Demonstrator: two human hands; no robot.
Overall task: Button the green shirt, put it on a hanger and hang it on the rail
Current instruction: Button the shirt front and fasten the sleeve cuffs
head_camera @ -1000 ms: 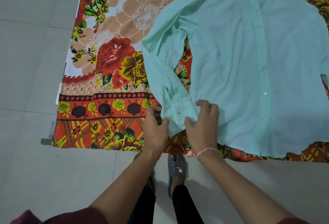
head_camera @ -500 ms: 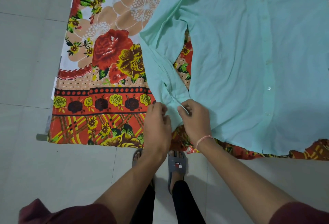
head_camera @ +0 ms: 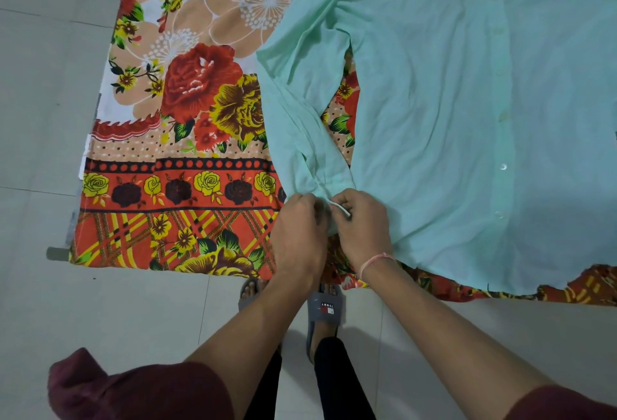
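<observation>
**Cuff work at near edge of floral cloth**

Edges / room: floral cloth (head_camera: 187,119) lies flat on tiled floor (head_camera: 43,85). Its left edge and near edge are both in view; bare tile runs wide to the left and along the near side. Person stands at the near edge, slippers (head_camera: 325,309) on tile just short of the cloth border. Cloth runs out of frame at top and right.

Task item: green shirt (head_camera: 467,102) is spread front-up on the cloth, right-of-centre in view, collar toward the top of frame, hem toward the person and close to the cloth's near edge. Colour pale mint, thin fabric w/ soft wrinkles. Placket runs down the front; two white buttons (head_camera: 503,166) show clearly on its lower part, upper ones faint. Cannot tell which are fastened. One sleeve (head_camera: 300,119) bends down along the shirt body, a gap of cloth showing between; its cuff (head_camera: 329,200) ends at the hands.

Hands: left hand (head_camera: 298,236) and right hand (head_camera: 362,229) meet at the cuff, nearly touching. Fingers (head_camera: 340,200) of both are pinched onto cuff fabric; a thin pale edge of it shows betw. right thumb and forefinger. Cuff button not visible. Pink thread band (head_camera: 375,261) on right wrist; maroon sleeves pushed up.

Containers: none in view.
</observation>
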